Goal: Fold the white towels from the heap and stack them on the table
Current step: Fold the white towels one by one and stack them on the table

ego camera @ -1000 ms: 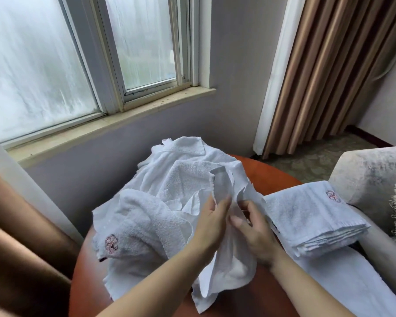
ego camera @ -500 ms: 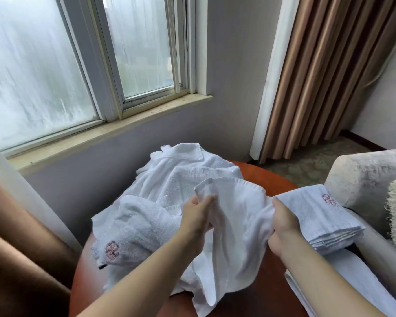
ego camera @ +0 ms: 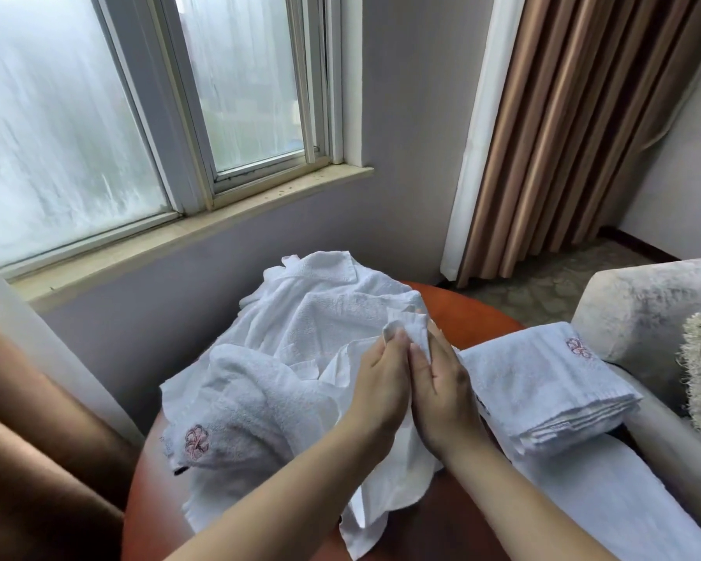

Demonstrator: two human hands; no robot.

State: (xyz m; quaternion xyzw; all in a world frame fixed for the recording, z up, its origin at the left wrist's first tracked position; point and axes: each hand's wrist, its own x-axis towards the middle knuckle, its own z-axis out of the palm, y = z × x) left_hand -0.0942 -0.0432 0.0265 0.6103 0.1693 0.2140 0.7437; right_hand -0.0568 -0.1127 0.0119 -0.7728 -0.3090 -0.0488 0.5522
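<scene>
Your white terry towel (ego camera: 385,491) now hangs doubled in front of you over the near edge of the round red-brown wooden table (ego camera: 482,313). Half a second ago you held its top edge stretched wide between hands set well apart; now your left hand (ego camera: 381,382) and right hand (ego camera: 442,392) have come together, side by side and touching, and the towel's upper corners are bunched at your fingertips. Each hand is grasping that towel, pinching its cloth, though the fold hides exactly how your thumbs sit. Just behind and to the left lies one rumpled heap of white towels (ego camera: 300,317); how many are in it cannot be counted. To the right on the table sits one neat stack of folded white towels (ego camera: 543,386), several layers showing at its edge, resting on one flat white cloth (ego camera: 608,504). Two pink flower emblems show: one on the heap (ego camera: 197,441), one on the stack (ego camera: 579,348). Beyond are one pale upholstered armchair (ego camera: 644,301), one brown pleated curtain (ego camera: 563,135) and one frosted window (ego camera: 77,127).
</scene>
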